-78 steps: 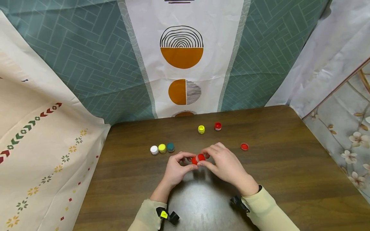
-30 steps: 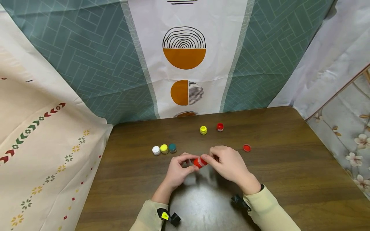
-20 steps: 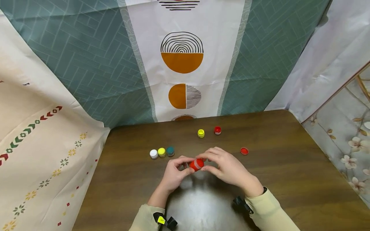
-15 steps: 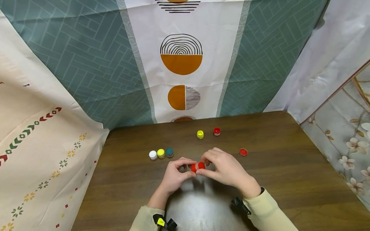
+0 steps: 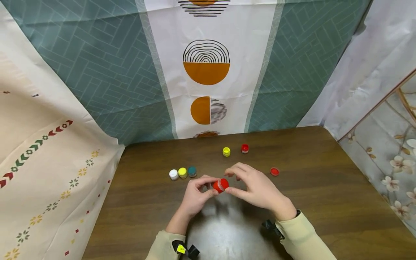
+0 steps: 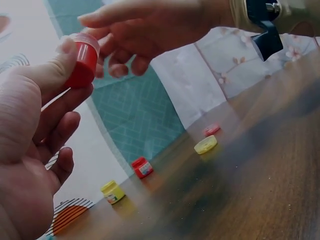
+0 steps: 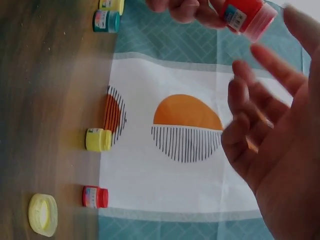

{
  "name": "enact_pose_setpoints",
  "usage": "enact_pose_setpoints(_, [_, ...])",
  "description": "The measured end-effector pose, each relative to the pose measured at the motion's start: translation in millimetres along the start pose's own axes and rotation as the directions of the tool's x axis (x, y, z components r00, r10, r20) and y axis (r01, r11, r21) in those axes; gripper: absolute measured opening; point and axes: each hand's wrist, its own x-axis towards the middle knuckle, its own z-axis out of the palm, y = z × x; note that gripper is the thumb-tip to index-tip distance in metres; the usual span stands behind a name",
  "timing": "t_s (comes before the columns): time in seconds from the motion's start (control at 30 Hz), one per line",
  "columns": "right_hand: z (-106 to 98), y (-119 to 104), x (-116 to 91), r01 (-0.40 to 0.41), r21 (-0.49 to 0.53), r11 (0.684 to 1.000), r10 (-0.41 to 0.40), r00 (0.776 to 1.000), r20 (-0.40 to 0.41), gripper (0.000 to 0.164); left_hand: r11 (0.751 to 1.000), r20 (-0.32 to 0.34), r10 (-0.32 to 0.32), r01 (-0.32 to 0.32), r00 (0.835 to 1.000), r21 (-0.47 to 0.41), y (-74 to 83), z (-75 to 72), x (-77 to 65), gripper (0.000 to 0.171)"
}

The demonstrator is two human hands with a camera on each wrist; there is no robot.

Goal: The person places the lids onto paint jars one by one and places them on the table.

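A small red paint jar (image 5: 221,185) with its lid on is held above the table, tilted to the right. My left hand (image 5: 197,193) pinches its body between thumb and fingers. To the right of the lid is my right hand (image 5: 256,186), fingers spread and thumb near the lid's edge. From the right wrist, the jar (image 7: 245,14) shows a printed label and a clear-rimmed lid, with a gap between it and my right fingers (image 7: 280,72).
Behind stand an uncapped yellow jar (image 5: 226,152) and a red jar (image 5: 245,148). A red lid (image 5: 274,171) and a yellow lid (image 6: 205,145) lie at the right. White (image 5: 173,174), yellow (image 5: 182,172) and teal (image 5: 192,171) jars line up at the left.
My right hand has repeatedly gripped the lid and let go; half a second ago it pinched the lid, now its fingers are spread off it. The left hand keeps holding the jar.
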Motion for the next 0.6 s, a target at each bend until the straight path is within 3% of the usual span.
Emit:
enact_pose_setpoints(0.1, [-5,2,2,0.085,0.018,0.996,-0.085,0.995,0.042,0.042,1.0,0.006,0.014,-0.014,1.0,-0.01,-0.9,-0.9,3.8,0.035])
enact_pose_setpoints(0.23, [1,-2,2,0.102,-0.046,0.994,-0.099,0.994,0.052,0.034,1.0,0.021,-0.005,0.005,1.0,-0.023,0.0,0.5,0.9,0.032])
enact_pose_setpoints(0.4, [12,-10,6,0.073,-0.186,0.98,-0.072,0.997,0.013,0.034,0.999,0.028,0.028,-0.027,0.999,-0.023,1.1,6.8,2.7,0.033])
enact_pose_setpoints(0.6, [24,-17,10,-0.031,-0.27,0.962,-0.002,0.993,-0.119,0.038,0.995,-0.035,0.099,-0.098,0.994,0.028,-0.1,10.9,2.2,0.033])
